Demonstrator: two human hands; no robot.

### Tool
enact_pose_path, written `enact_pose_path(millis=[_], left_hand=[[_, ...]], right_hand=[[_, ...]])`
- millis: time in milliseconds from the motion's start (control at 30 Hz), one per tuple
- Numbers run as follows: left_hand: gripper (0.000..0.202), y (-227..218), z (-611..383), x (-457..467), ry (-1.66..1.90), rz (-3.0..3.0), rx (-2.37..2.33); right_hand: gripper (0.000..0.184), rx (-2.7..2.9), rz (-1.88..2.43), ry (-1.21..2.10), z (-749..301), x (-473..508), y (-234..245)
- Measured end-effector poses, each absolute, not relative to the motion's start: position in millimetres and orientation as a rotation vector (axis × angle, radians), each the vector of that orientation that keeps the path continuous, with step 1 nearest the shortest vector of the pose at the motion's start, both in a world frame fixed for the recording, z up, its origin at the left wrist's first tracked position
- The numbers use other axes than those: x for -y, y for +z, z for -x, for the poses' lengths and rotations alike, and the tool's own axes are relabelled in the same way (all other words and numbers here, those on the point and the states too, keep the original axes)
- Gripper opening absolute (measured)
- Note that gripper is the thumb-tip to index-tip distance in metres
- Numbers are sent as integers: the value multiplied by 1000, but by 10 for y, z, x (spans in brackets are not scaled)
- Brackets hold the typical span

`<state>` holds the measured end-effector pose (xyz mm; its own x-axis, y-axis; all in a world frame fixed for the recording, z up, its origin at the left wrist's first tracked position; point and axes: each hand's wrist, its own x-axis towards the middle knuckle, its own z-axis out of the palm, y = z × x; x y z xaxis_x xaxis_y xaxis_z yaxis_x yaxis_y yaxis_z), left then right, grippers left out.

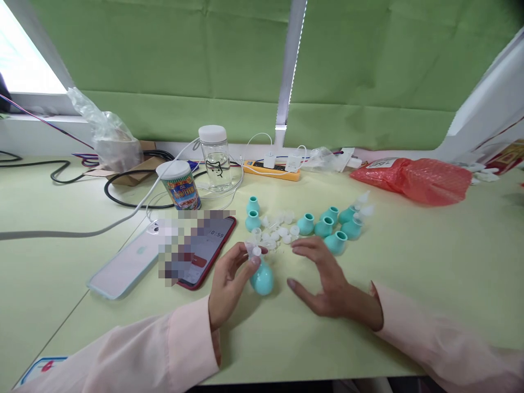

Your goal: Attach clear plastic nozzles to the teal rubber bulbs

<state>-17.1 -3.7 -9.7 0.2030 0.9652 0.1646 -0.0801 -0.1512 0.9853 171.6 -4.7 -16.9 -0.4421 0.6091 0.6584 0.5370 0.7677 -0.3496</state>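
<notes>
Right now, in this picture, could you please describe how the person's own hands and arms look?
The left hand and the right hand are bare, with no gloves. The left sleeve and the right sleeve are long and pale pink; the left one ends in a wide cuff with a visible seam.

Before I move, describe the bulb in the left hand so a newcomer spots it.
On the pale table, find the scatter of small white pieces. Just nearer the camera, the left hand grips a glossy teal bulb. Unlike its teal neighbours on the table, it alone is held.
</notes>
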Motion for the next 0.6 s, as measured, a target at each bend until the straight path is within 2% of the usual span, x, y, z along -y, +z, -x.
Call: enact_pose_path(millis=[133,267,400,600], left_hand=[[18,-127,174,68,1051,-1383,-929],[23,-156,164,93,922,-1377,-960],[21,-176,151,85,948,-1477,-1022],[20,-176,162,97,865,-1770,-1063]], right_hand=[[29,2118,1109,-372,-1840,-210,-247],[16,2253,1396,-387,-1891,-310,-306],[13,2135,1278,20,-1849,-230,-246],[11,1521,1033,1031,-1750,-71,-68]])
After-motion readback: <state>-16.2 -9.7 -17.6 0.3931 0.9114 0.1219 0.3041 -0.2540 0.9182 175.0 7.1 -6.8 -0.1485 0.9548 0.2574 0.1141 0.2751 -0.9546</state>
